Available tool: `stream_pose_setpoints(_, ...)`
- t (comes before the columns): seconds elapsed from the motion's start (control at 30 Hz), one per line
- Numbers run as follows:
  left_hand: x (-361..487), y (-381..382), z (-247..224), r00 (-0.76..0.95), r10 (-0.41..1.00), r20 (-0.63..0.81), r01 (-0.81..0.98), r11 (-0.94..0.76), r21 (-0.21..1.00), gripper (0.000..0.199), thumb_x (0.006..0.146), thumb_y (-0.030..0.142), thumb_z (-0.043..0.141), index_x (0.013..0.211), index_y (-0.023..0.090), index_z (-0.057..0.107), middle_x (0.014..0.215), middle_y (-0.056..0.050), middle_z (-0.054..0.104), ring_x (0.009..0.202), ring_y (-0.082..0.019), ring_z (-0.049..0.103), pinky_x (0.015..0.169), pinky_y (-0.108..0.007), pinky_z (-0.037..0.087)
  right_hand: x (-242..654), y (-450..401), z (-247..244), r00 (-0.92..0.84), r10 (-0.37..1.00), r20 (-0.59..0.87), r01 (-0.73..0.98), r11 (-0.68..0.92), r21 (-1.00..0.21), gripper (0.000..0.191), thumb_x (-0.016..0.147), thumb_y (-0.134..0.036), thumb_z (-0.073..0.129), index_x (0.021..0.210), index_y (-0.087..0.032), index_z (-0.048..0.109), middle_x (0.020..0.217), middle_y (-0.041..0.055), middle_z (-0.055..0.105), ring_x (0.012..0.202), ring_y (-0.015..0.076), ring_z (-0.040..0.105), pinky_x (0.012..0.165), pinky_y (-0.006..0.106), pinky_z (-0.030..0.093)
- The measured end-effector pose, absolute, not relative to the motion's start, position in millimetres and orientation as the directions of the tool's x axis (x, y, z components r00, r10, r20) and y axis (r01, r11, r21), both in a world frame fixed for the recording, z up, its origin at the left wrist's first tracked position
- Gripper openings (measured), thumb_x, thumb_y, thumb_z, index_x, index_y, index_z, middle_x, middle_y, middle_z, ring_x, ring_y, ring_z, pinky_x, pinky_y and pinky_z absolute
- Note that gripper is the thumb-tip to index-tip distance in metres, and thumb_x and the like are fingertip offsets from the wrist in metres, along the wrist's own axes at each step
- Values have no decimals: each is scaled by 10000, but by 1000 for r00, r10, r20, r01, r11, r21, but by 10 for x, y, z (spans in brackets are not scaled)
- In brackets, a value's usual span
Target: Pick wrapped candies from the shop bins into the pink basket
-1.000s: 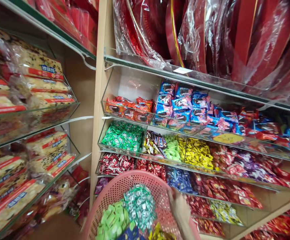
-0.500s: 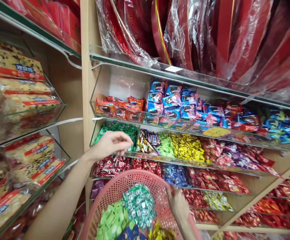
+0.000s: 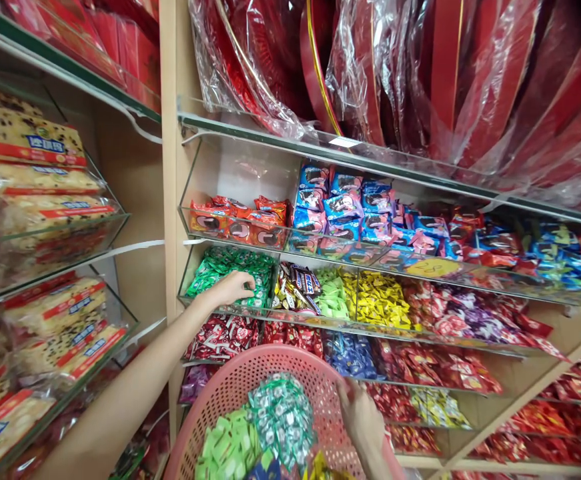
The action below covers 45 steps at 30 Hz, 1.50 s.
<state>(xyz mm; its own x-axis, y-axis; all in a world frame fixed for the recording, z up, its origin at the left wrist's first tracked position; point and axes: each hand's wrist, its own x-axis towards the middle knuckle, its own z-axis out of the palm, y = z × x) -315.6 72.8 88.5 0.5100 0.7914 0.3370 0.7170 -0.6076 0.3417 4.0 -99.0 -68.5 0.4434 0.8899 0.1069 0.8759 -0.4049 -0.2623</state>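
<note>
My left hand [image 3: 234,288] reaches into a glass bin of green-wrapped candies [image 3: 215,270], just over its front edge. Its fingers are curled and close together; anything within them is hidden. With my right hand [image 3: 361,413] I grip the right rim of a pink perforated plastic basket [image 3: 205,393]. Inside the basket lie a pile of shiny green-and-silver wrapped candies [image 3: 283,417] and light green packets [image 3: 227,443]. Dark blue [image 3: 267,467] and yellow wrapped candies [image 3: 323,467] show at the bottom edge of the view.
To the right of the green bin are dark-wrapped bars [image 3: 304,280] and yellow candies [image 3: 383,300]. Blue and pink packets [image 3: 343,203] fill the shelf above. Packaged puffed cakes [image 3: 35,147] stand at left. A wooden upright [image 3: 171,200] and glass shelf edges [image 3: 250,137] border the bins.
My left hand has lowered from above the bin's front edge into the green candies, its fingers curling more. My right hand keeps its hold on the basket, which sits slightly lower in view.
</note>
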Motion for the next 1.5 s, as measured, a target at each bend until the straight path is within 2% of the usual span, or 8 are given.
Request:
stream_pose_setpoints(0.23,-3106,713,843,381,738,557,688,-629,361,170,731,193,489,681,155,646,698,-14,647,622,-119,540,596,-204,366,-34,-934,-604,451,889,86,870,-416,-263,491,928,-443,279,1268,-192,529,1131,131,643,1003,266,624,838,366,455)
stream_pose_setpoints(0.37,-3099,673,848,113,770,628,528,-582,619,146,722,256,536,670,147,618,652,-4,644,625,-117,561,600,-206,411,-68,-926,-596,440,892,99,874,-401,-276,484,930,-447,273,1256,-204,536,1134,120,641,1020,264,613,835,363,455)
stream_pose_setpoints(0.53,-3128,435,916,-110,894,435,125,-421,898,230,699,361,620,721,134,589,616,-16,642,606,-131,626,558,-212,459,-89,-924,-563,435,894,110,876,-392,-282,479,931,-442,282,1248,-190,538,1100,130,649,990,263,623,819,355,454)
stream_pose_setpoints(0.67,-3125,89,903,-29,926,376,18,-376,927,253,693,374,641,752,135,582,635,-24,656,583,-118,623,565,-215,470,-134,-927,-501,440,890,117,875,-395,-281,465,930,-443,296,1227,-196,555,1072,125,658,979,260,626,816,349,447)
stream_pose_setpoints(0.77,-3031,-145,753,278,918,281,117,-323,939,228,732,365,592,773,141,587,633,-19,656,550,-102,592,554,-211,453,-172,-933,-449,437,890,133,880,-391,-270,436,928,-430,311,1201,-208,570,1054,116,664,980,248,623,816,339,439)
stream_pose_setpoints(0.97,-2565,-226,57,756,654,20,430,-520,738,117,706,188,497,636,132,572,636,9,599,594,-85,512,572,-180,384,-226,-946,-379,426,890,160,887,-376,-268,415,926,-424,322,1188,-228,577,1027,104,666,977,244,614,802,335,431)
stream_pose_setpoints(1.23,-2174,-242,-303,763,623,-172,633,-666,395,182,647,123,480,469,153,494,427,41,368,450,-79,351,482,-203,285,-203,-1014,-341,445,882,155,875,-392,-284,417,927,-415,326,1189,-209,578,1057,107,655,981,238,608,819,330,421)
stream_pose_setpoints(1.5,-2079,-430,-240,620,769,-157,783,-591,196,84,666,142,559,605,176,605,612,-28,585,620,-174,566,581,-256,403,-128,-1026,-462,439,884,163,882,-389,-268,435,930,-422,304,1193,-210,578,1035,121,660,961,241,628,798,334,442)
